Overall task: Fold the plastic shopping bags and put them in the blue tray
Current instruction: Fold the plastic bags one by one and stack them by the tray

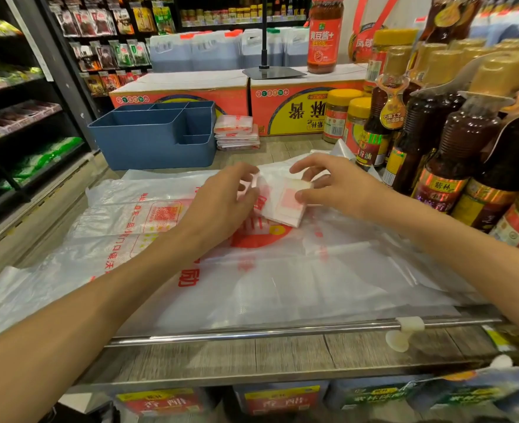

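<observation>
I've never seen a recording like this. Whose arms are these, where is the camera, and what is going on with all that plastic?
No machine here: a person wears a camera on the head, looking down at their own arms. The left hand and right hand both pinch a small folded bag. Under it, unfolded shopping bags lie spread over the counter. The blue tray stands behind, with a stack of folded bags beside it, outside the tray. Sauce bottles crowd the right.
</observation>
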